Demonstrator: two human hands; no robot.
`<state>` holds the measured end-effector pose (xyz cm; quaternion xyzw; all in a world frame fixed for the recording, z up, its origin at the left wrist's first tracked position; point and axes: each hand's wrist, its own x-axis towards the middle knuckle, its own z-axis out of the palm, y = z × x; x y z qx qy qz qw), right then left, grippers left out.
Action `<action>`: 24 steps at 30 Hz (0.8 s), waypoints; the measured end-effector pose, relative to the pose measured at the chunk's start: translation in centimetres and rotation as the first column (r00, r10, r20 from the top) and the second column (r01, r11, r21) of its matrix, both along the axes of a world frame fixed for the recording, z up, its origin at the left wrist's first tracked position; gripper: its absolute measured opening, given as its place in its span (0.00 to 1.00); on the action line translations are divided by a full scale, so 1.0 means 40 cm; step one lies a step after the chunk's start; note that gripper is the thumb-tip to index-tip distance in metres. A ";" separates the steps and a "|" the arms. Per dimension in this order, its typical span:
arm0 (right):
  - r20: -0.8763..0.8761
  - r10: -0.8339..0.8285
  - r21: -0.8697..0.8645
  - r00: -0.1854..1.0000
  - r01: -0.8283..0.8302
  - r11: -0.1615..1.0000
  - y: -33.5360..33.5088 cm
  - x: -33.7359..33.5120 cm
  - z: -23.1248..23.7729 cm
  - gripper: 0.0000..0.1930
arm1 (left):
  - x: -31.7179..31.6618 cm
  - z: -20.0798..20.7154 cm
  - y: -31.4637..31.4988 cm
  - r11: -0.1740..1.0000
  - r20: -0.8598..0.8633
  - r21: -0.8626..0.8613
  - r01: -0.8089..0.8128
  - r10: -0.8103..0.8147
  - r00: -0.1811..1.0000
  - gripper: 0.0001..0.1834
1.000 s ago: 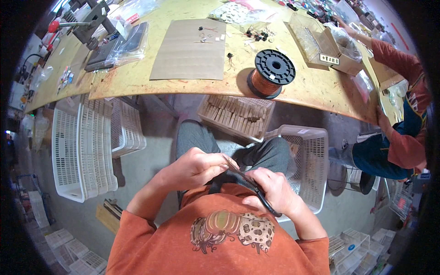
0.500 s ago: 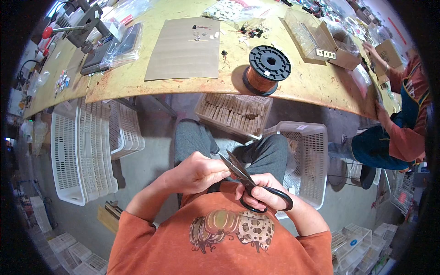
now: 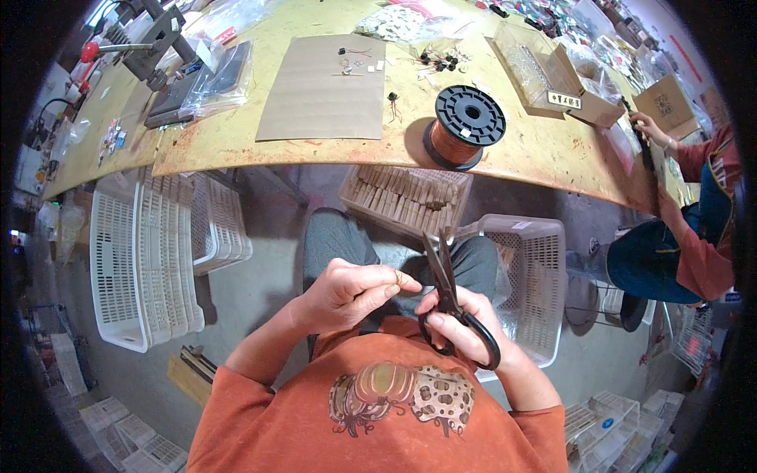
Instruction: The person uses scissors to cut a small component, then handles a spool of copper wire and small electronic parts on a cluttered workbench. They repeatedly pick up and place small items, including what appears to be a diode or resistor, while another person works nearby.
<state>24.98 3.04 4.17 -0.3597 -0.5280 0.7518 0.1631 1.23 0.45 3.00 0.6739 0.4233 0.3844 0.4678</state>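
Above my lap, my left hand (image 3: pixel 355 293) is closed in a pinch. A thin strand (image 3: pixel 404 280), which looks like fine wire, shows at its fingertips. My right hand (image 3: pixel 465 323) grips black-handled scissors (image 3: pixel 446 276), fingers through the loops. The blades point up and away, a little parted, and stand just right of the pinched strand without touching it. On the table edge beyond sits a black spool of copper wire (image 3: pixel 454 148). A grey-brown cardboard sheet (image 3: pixel 319 102) lies to its left, with a small black part on leads (image 3: pixel 342 51) near its upper right.
Under the table edge stands a crate of wooden pieces (image 3: pixel 406 197). White plastic crates (image 3: pixel 150 268) are stacked at left; another crate (image 3: pixel 524 292) is by my right knee. A press with a red knob (image 3: pixel 90 52) stands far left. A co-worker (image 3: pixel 694 205) sits at right.
The scissors have swung away from my left fingertips, from pointing up-left to nearly straight ahead. The strand in my left fingers now shows plainly. My view has shifted slightly.
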 end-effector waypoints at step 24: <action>-0.150 -0.292 0.209 0.945 0.319 0.924 -0.024 -0.069 0.001 0.09 | 0.050 -0.032 -0.022 0.853 -0.215 0.486 -0.189 0.326 0.921 0.09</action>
